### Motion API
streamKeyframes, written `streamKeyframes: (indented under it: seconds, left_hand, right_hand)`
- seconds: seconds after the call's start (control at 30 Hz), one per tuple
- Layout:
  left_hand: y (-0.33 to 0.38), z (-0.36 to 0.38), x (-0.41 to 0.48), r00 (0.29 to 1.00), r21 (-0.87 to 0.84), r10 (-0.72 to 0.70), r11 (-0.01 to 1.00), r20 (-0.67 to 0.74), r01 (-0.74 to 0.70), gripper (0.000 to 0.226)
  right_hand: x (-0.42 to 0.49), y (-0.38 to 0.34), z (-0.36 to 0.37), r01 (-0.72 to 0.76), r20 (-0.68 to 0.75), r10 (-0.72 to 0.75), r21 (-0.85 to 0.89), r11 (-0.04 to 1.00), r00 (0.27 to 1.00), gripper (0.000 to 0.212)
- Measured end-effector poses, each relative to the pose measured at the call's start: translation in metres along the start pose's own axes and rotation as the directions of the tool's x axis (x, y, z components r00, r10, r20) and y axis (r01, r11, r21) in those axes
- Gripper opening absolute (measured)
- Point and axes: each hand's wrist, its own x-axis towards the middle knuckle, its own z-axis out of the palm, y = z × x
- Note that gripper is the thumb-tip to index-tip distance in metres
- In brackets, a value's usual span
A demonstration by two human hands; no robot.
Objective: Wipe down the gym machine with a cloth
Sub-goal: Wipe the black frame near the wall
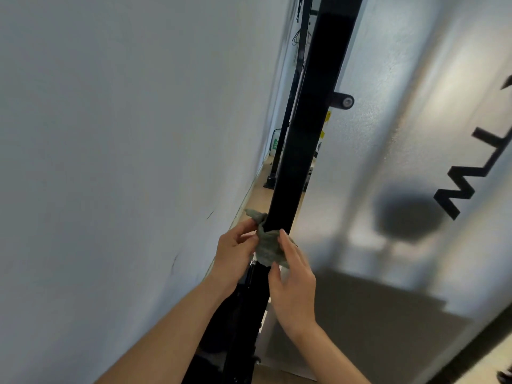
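Two bare forearms reach up from the bottom edge of the view. The left hand point(235, 250) and right hand point(293, 281) meet at a black post point(304, 134), the upright of the equipment to be wiped. A grey-green cloth point(267, 248) is wrapped round the front of this post, touching it. The left hand pinches the bunched end of the cloth on the post's left side, between curled fingers and thumb. The right hand holds the other end against the right side, with its fingers laid along the fabric and its thumb under the lower edge.

The post stands in a narrow gap between a pale wall point(110, 134) on the left and a light panel point(415, 120) with black lettering on the right.

The task seems to be in the middle of the wiping itself. The cloth is in place and under tension, low on the visible stretch of post. A long run of post rises above it, past a small bolted bracket point(345, 101). The picture is blurred and the black surface shows no clear sheen or dust line, so which stretches are already clean cannot be told. The other uprights behind, and the darker parts below the hands, probably remain to be done.
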Motion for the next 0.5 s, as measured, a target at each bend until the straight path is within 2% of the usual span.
streamKeyframes:
  seconds: [0.13, 0.27, 0.43, 0.5]
  left_hand:
    - [0.018, 0.0, 0.009, 0.998, 0.096, 0.06, 0.993, 0.031, -0.063, 0.048]
    - [0.038, 0.006, 0.02, 0.991, 0.119, 0.134, 0.984, 0.01, -0.134, 0.047]
    - [0.079, 0.015, 0.037, 0.97, 0.091, 0.245, 0.966, -0.007, -0.243, 0.038]
    - [0.097, 0.019, 0.041, 0.96, 0.079, 0.28, 0.957, -0.013, -0.278, 0.035]
  right_hand:
    - [0.018, -0.009, -0.004, 0.082, -0.043, -0.083, -0.017, 0.996, 0.996, 0.07]
    - [0.047, -0.02, -0.012, 0.208, -0.111, -0.218, -0.097, 0.973, 0.97, 0.058]
    - [0.089, -0.043, -0.031, 0.371, -0.163, -0.404, -0.202, 0.907, 0.9, 0.034]
    - [0.105, -0.056, -0.04, 0.435, -0.167, -0.476, -0.234, 0.87, 0.863, 0.035]
